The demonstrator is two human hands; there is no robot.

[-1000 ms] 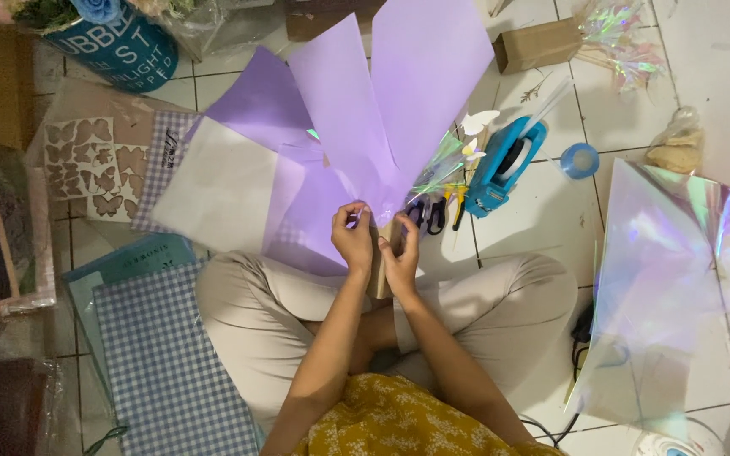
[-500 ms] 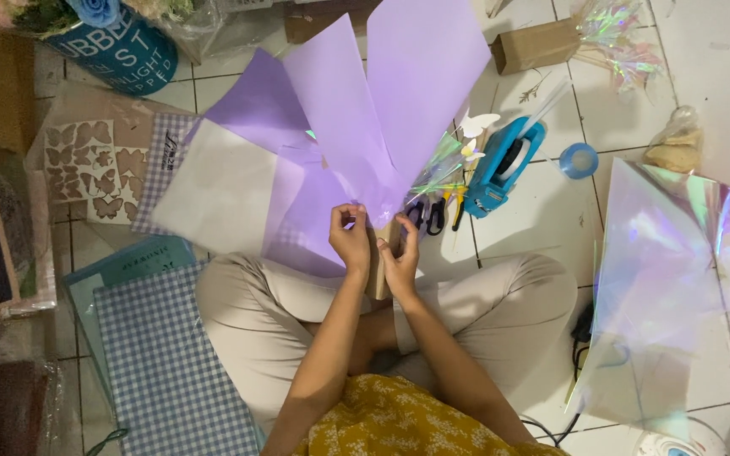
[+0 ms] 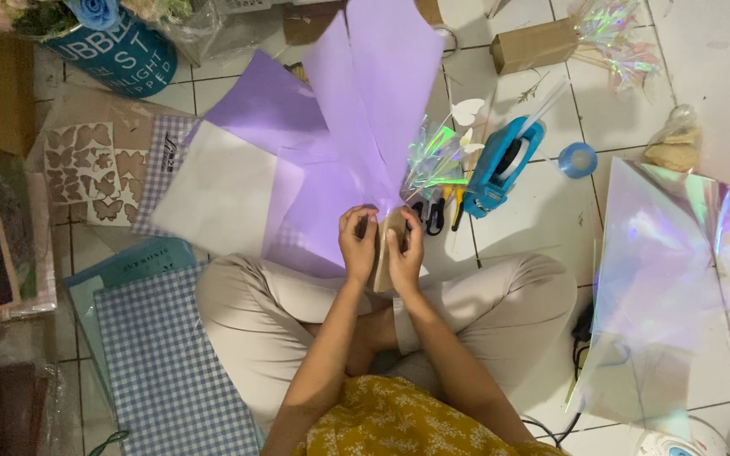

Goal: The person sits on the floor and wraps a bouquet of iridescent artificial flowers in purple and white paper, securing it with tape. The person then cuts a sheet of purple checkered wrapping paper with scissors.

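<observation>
Lilac wrapping paper [image 3: 373,110] fans out in front of me on the white tiled floor [image 3: 551,211], several sheets spread like petals, and all of them come together at one narrow point just above my crossed legs. My left hand [image 3: 356,245] and my right hand [image 3: 405,253] meet at this point, both closed, with the fingers curled and pinching the gathered ends of the paper around a small brown piece [image 3: 386,253], maybe cardboard or a stem; I cannot tell exactly what it is. The two hands touch each other, thumbs on top. I judge that I am at the step of gathering and fixing the base of the fan, so the sheets keep their shape. The next move, I think, needs one hand to hold the pinch tight while the other goes for something to bind it, and the grip must not loosen or the sheets will slide apart. A blue tape dispenser [image 3: 504,165] lies near, to my right, beside some scissors [image 3: 433,215] and an iridescent film bundle [image 3: 437,152]. A checked blue sheet [image 3: 162,363] lies by my left knee, and a big iridescent sheet [image 3: 669,270] lies on the right side.
</observation>
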